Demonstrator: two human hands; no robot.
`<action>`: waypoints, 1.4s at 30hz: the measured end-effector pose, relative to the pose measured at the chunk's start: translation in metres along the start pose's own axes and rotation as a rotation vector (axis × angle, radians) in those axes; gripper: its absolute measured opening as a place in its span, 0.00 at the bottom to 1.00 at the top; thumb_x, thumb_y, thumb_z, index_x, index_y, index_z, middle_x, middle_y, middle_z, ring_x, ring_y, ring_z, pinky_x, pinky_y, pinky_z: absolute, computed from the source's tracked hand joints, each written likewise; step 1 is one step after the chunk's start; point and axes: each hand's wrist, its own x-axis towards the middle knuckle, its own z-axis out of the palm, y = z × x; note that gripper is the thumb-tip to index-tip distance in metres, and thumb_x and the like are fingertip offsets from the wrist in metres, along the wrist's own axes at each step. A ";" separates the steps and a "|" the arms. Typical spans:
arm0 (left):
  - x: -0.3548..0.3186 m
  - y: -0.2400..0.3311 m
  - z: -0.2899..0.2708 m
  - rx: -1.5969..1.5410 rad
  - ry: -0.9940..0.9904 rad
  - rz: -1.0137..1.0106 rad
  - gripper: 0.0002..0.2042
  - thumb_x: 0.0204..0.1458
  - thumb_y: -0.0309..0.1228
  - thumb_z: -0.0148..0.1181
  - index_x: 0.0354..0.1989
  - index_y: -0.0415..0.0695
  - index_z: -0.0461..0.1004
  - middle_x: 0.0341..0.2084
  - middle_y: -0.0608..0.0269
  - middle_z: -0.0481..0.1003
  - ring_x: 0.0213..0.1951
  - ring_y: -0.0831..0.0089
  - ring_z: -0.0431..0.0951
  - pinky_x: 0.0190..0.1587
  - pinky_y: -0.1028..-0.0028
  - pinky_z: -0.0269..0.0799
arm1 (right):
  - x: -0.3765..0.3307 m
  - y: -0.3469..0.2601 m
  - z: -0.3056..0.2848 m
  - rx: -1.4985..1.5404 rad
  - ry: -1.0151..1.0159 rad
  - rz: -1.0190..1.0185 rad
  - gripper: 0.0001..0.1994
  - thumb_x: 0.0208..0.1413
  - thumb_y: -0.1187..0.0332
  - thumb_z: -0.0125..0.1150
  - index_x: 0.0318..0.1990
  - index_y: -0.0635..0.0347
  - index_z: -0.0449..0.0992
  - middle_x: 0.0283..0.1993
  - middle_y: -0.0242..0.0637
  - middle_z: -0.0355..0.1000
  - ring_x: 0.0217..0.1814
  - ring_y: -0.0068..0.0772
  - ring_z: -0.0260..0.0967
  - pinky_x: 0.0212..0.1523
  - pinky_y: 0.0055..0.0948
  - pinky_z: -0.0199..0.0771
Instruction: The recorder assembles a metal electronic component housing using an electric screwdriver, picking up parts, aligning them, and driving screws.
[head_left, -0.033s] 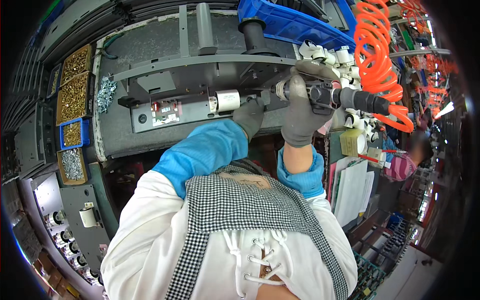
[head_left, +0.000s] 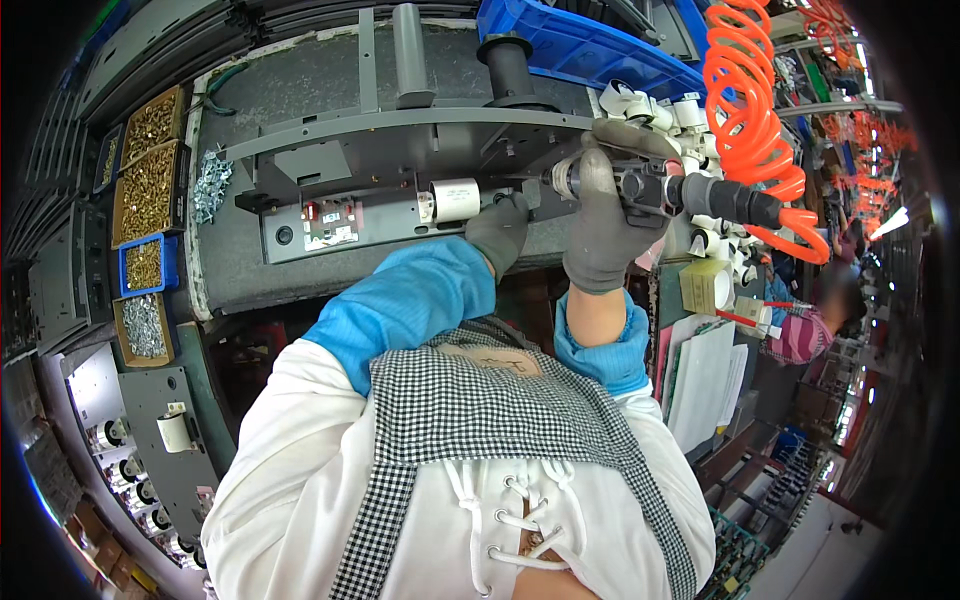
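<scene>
My right hand (head_left: 607, 225), in a grey glove, is wrapped round a black air screwdriver (head_left: 650, 189). The tool lies sideways, its front end pointing left toward my other hand. My left hand (head_left: 497, 235), also gloved, has its fingers curled inside a long grey metal chassis (head_left: 385, 226), just right of a white cylinder that looks like a capacitor (head_left: 456, 200). What its fingertips pinch is hidden. Near the chassis's left end sits a small circuit board (head_left: 331, 223) with red and white parts. An upright grey metal panel (head_left: 385, 150) runs along the far side.
An orange coiled air hose (head_left: 745, 110) hangs at the right. White cylinders (head_left: 690, 112) lie beside a blue crate (head_left: 600, 45). Screw boxes (head_left: 150, 195) line the left edge near loose silver screws (head_left: 212, 188). Pliers (head_left: 222, 90) lie far left. Another person (head_left: 805, 330) is at right.
</scene>
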 end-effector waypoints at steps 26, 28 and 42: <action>0.006 -0.018 0.023 -0.040 0.046 0.139 0.13 0.59 0.30 0.47 0.48 0.40 0.74 0.43 0.48 0.79 0.47 0.53 0.80 0.48 0.59 0.75 | 0.015 0.037 0.016 -0.004 -0.036 0.036 0.25 0.49 0.81 0.68 0.53 0.61 0.65 0.41 0.35 0.76 0.39 0.21 0.74 0.39 0.23 0.77; -0.008 -0.016 0.013 0.102 -0.010 0.247 0.15 0.59 0.33 0.49 0.50 0.39 0.74 0.44 0.48 0.79 0.48 0.52 0.79 0.50 0.58 0.74 | 0.014 0.039 0.014 0.039 -0.076 0.079 0.23 0.49 0.80 0.68 0.52 0.61 0.65 0.40 0.35 0.75 0.38 0.21 0.74 0.39 0.23 0.77; -0.133 -0.048 -0.284 -0.370 0.305 0.429 0.25 0.53 0.33 0.65 0.59 0.39 0.70 0.41 0.49 0.79 0.45 0.62 0.80 0.50 0.66 0.74 | 0.021 0.040 0.018 0.046 0.004 0.070 0.22 0.48 0.81 0.66 0.50 0.60 0.66 0.39 0.32 0.76 0.37 0.20 0.73 0.41 0.23 0.76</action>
